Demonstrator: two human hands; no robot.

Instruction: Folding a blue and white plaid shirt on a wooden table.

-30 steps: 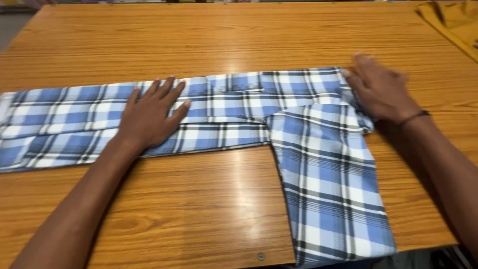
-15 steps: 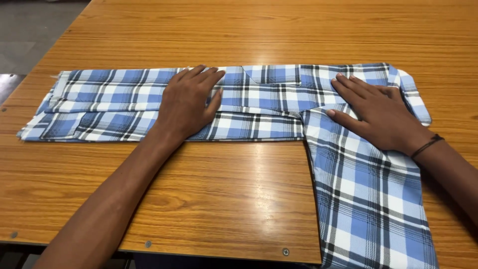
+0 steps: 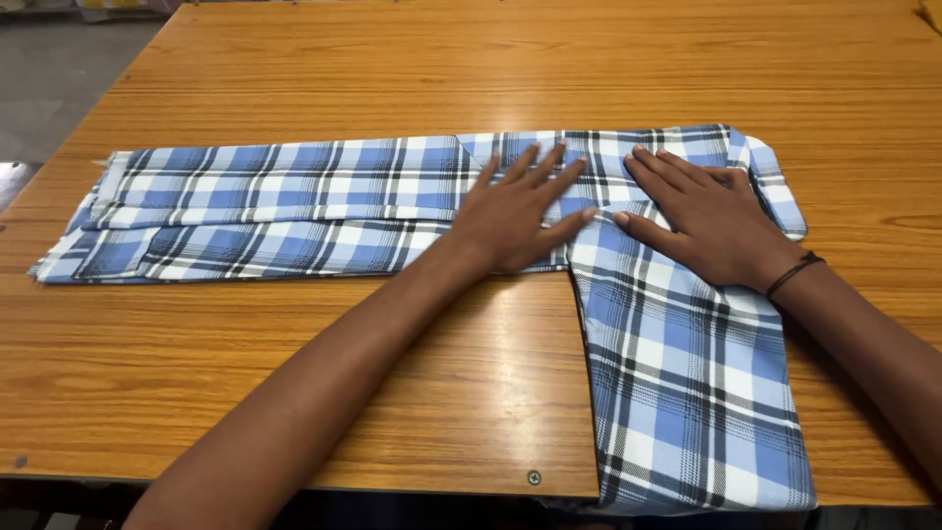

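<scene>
Plaid shirt (image 3: 324,211), folded into a long band of thin woven cloth in blue, white and black checks, lies flat on a wooden bench (image 3: 491,69). Its long axis runs left to right across the bench, from a slightly ragged, layered end at the far left to a rounded, folded end at the far right. Near the right end a second strip of the same cloth turns off at a right angle and runs toward the viewer, reaching the near edge of the bench, so the whole shape reads as an L. The cloth looks smooth and pressed, with crisp straight folds along its edges.

Both hands lie palm down on the shirt where the two strips meet. The left hand (image 3: 515,211) is spread flat, fingers fanned wide and pointing away and to the right. The right hand (image 3: 706,221) is also flat and open, fingers together and pointing away and to the left; its thumb tip sits just beside the left thumb. A dark band (image 3: 793,275) circles the right wrist.

The bench is orange-brown with a glossy, streaked grain, and a small screw head (image 3: 534,478) shows near its front edge.
</scene>
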